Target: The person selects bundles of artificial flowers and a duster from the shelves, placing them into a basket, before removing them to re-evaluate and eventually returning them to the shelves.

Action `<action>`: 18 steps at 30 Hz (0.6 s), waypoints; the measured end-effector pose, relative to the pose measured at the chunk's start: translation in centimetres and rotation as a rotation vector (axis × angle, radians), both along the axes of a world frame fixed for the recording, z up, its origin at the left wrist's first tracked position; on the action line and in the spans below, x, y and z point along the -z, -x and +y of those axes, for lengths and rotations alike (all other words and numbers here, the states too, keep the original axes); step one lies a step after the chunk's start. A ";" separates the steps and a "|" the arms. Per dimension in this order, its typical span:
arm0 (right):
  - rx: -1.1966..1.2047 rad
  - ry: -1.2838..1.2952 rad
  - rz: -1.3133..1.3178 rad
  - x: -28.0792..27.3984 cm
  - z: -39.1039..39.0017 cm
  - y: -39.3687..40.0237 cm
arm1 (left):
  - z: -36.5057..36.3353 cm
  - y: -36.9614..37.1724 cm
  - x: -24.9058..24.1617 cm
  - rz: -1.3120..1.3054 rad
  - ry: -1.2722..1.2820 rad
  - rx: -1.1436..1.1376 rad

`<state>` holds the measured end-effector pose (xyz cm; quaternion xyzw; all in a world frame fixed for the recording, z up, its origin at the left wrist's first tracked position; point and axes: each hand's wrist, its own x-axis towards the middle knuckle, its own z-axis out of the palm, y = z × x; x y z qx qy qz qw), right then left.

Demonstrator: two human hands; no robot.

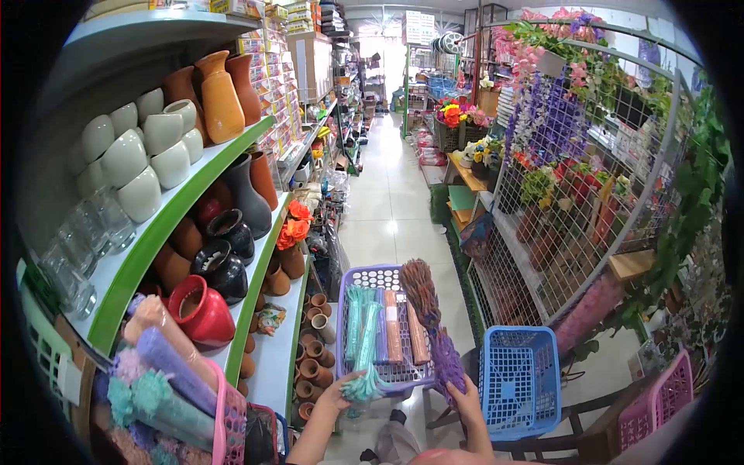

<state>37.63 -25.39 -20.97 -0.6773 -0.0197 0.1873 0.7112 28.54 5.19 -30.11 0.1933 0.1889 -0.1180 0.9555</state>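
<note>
My left hand (335, 397) is closed around the frayed lower end of a teal fibre bundle (370, 341), which leans up over the purple plastic basket (353, 273). In my right hand (467, 404) is the bottom of a purple fibre bundle (446, 358). A brown, twisted bundle (418, 283) continues upward in line with it, along the basket's right side. Inside the basket lie another teal bundle (354, 314), a bluish-purple bundle (380, 329) and orange-brown bundles (394, 333), some in clear wrapping.
A blue basket (490, 349) stands right of my right hand. At lower left a pink basket (226, 422) holds wrapped bundles. Shelves with green edges (186, 203) carry vases and cups. A wire rack (554, 256) with artificial flowers lines the right; a tiled aisle (380, 186) runs ahead.
</note>
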 end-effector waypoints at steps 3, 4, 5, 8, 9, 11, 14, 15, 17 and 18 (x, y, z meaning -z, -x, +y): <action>-0.056 -0.029 -0.059 0.3 -2.1 1.9 | -1.7 2.8 -0.7 0.010 -0.015 0.050; -0.098 -0.058 -0.076 0.3 -2.9 2.5 | -2.8 3.6 -2.2 -0.081 -0.058 0.060; -0.167 -0.010 -0.035 0.4 -4.2 2.8 | -3.4 4.5 -2.1 -0.004 0.020 0.025; -0.375 0.110 -0.049 -0.9 -7.0 3.8 | -7.3 6.1 -7.6 -0.170 -0.090 0.036; -0.453 0.158 -0.007 -1.7 -8.0 4.0 | -7.1 6.4 -5.5 -0.155 -0.105 0.087; -0.541 0.176 -0.021 -2.0 -9.8 3.9 | -6.9 7.0 -0.3 -0.148 0.004 0.079; -0.663 0.170 -0.011 -2.9 -11.9 3.5 | -9.0 7.5 -1.6 -0.237 0.326 0.085; -0.712 0.233 0.017 -4.0 -12.4 3.2 | -10.0 7.5 -2.7 -0.328 0.540 0.104; -0.807 0.327 0.023 -5.8 -13.7 2.4 | -10.8 7.3 -3.5 -0.208 0.393 0.091; -0.783 0.309 0.005 -5.0 -14.7 1.7 | -11.0 7.5 -3.5 -0.077 0.247 0.077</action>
